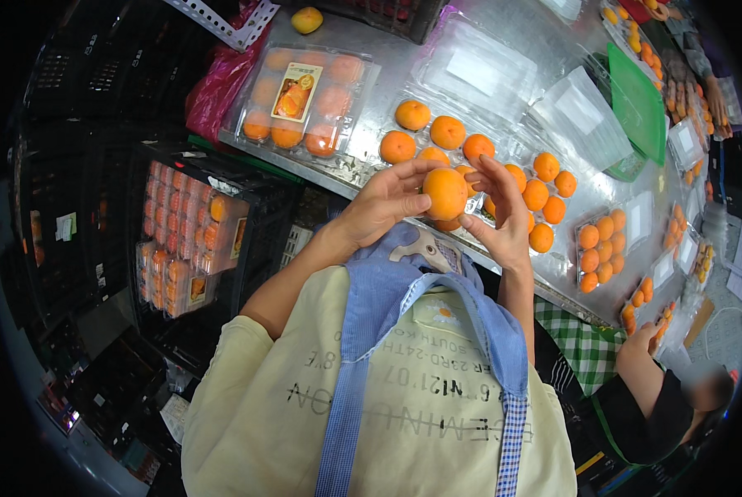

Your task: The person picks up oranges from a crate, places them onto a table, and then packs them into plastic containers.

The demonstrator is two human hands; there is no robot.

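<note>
An orange persimmon (444,194) is held up by my left hand (380,202), thumb on its near side and fingers behind. Close to its right side is my right hand (501,208), fingers curved and spread; whether the thumb tip touches the fruit is hard to tell. Under and beyond both hands, a clear plastic tray (377,174) on the metal table holds several persimmons (448,132), some hidden by my hands. More loose-looking persimmons (535,195) sit in rows just right of my right hand.
A closed clear pack (352,81) of persimmons lies left on the metal table (402,68). Empty clear trays (482,68) and a green plastic lid (637,102) lie beyond. A black crate (187,158) with packed fruit stands left. Co-workers, including a person's arm (641,373), are at right.
</note>
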